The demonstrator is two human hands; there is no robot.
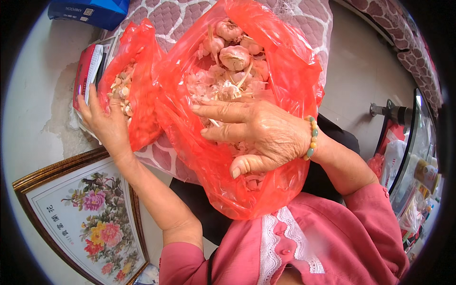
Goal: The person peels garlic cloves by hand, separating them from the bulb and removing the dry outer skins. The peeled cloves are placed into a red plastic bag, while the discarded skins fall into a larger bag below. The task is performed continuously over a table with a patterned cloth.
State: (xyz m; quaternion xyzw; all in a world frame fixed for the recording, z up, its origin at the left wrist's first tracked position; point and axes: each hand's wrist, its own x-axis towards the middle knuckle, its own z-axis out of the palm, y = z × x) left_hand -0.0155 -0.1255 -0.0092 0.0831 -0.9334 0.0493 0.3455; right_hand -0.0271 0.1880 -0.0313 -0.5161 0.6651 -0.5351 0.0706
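Observation:
My left hand is at the near left side of a small red plastic bag, its fingers spread. Peeled garlic cloves lie inside that bag, partly behind my fingers. Palm down, my right hand hovers over or rests on the contents of a large red plastic bag; I cannot tell which. Its fingers are apart and no object shows in them. Several whole garlic bulbs sit at the far end of the large bag. Loose papery garlic skins fill its middle, partly hidden under my right hand.
Both bags lie on a pink-and-white quilted cover. A blue box and a red book or box stand at the left. A framed flower picture leans at lower left. On the right is a glass-topped table holding packets.

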